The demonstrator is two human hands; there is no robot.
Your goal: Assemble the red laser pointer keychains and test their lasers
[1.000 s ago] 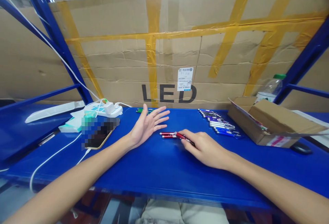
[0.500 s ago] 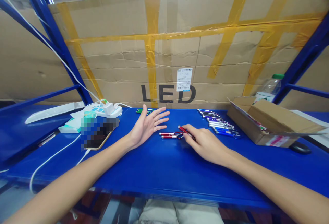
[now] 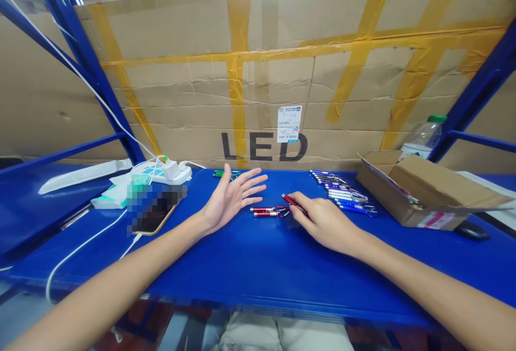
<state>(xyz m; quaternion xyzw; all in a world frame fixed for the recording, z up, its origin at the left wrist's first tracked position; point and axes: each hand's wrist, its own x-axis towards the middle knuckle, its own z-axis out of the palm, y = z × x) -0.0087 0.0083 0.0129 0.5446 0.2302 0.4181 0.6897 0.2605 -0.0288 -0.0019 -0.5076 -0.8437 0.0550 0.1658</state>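
My right hand is closed around a slim red keychain penlight, pinched between thumb and fingers, its front end pointing up and left. Just left of these fingers, two more red penlights with silver ends lie side by side on the blue table. My left hand is open, palm turned to the right and fingers spread, holding nothing. Behind it, partly hidden, lie some green penlights. To the right is a row of several blue, purple and silver penlights with clips.
An open cardboard box stands at the right, with a black mouse by it and a bottle behind. On the left are a phone, a white power strip and cables. A large carton walls off the back.
My right hand has shifted very slightly, turning the red penlight so its silver tip shows less. My left hand has barely moved.
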